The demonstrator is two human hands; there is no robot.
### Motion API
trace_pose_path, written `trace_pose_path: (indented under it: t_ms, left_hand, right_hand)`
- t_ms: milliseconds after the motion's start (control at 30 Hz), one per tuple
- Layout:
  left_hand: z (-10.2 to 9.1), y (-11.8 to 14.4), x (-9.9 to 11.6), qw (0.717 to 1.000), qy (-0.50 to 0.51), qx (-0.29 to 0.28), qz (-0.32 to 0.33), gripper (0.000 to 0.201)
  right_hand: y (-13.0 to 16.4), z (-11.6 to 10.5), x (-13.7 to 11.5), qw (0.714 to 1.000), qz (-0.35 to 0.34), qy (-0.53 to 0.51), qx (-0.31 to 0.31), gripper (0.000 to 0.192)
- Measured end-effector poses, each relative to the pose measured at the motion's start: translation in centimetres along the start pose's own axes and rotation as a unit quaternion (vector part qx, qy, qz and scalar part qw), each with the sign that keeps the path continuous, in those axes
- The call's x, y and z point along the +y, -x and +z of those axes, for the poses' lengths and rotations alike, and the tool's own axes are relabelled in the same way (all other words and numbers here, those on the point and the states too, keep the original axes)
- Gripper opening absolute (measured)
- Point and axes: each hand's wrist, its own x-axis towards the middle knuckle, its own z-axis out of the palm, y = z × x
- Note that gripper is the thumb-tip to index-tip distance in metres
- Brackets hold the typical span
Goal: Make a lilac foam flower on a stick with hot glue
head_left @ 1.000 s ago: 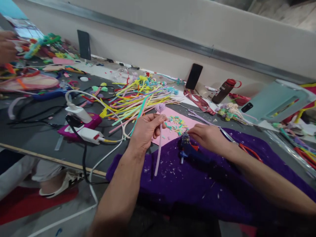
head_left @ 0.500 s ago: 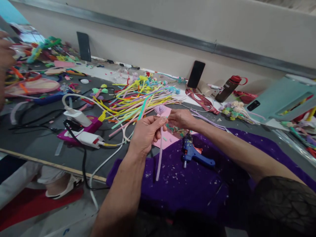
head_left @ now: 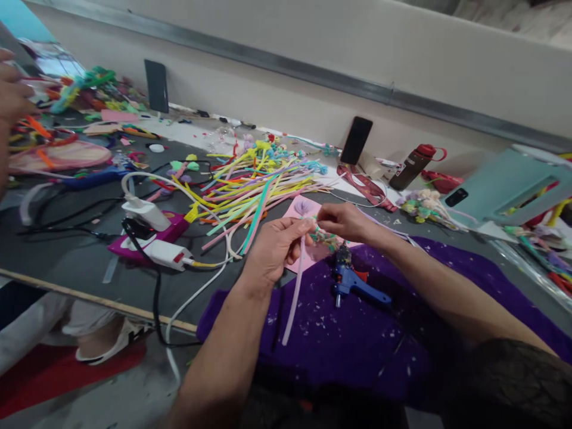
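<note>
Close by lilac stem (head_left: pixel 295 292) — glue gun (head_left: pixel 346 279)

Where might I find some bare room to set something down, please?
The dark grey tabletop has a mostly bare patch at front left, between the magenta power strip, hanging black cable and pale wooden edge; a translucent strip lies there. Crowded: around the left hand and right hand, with multicoloured fuzzy stems, pink sheet, blue glue gun.
</note>
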Motion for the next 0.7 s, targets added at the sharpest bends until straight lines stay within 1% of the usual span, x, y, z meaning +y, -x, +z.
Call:
trace_pose_path:
  t_ms: [33,67,100,133,200,300,400,533,700]
  left_hand:
    - [0.1,0.0,0.0,1.0,0.005,-0.011,-0.011,0.025]
    - [0.2,0.0,-0.1,1.0,0.007,-0.019,-0.021,0.024]
    - [0.3,0.0,-0.1,0.999,0.008,-0.024,-0.029,0.024]
    - [0.4,0.0,-0.2,0.999,0.008,-0.027,-0.034,0.024]
    - [0.8,-0.1,-0.4,0.999,0.0,-0.029,-0.04,0.023]
    - [1.2,-0.2,-0.9,0.998,-0.025,-0.04,-0.047,0.025]
    - [1.3,-0.5,-1.7,0.996,-0.044,-0.056,-0.052,0.029]
    - [1.4,-0.6,-2.2,0.995,-0.072,-0.059,-0.04,0.031]
    - [1.9,-0.3,-1.8,0.993,-0.089,-0.063,-0.049,0.028]
  right_hand:
    - [0.9,-0.3,-0.2,0.995,0.015,-0.102,0.012,0.015]
    - [1.8,-0.5,-0.3,0.98,0.031,-0.197,0.016,0.013]
    - [2.6,-0.7,-0.4,0.959,0.047,-0.28,0.019,0.012]
    - [3.3,-0.7,-0.6,0.935,0.063,-0.349,0.023,0.01]
    - [4.4,-0.6,-0.7,0.9,0.082,-0.426,0.031,0.011]
    - [5.2,-0.4,-1.0,0.873,0.088,-0.477,0.043,0.015]
    - [5.5,-0.4,-1.3,0.858,0.097,-0.501,0.056,0.019]
    - [5.7,-0.4,-1.3,0.851,0.104,-0.509,0.081,0.02]
    - [5.6,0.1,-1.5,0.856,0.099,-0.503,0.071,0.017]
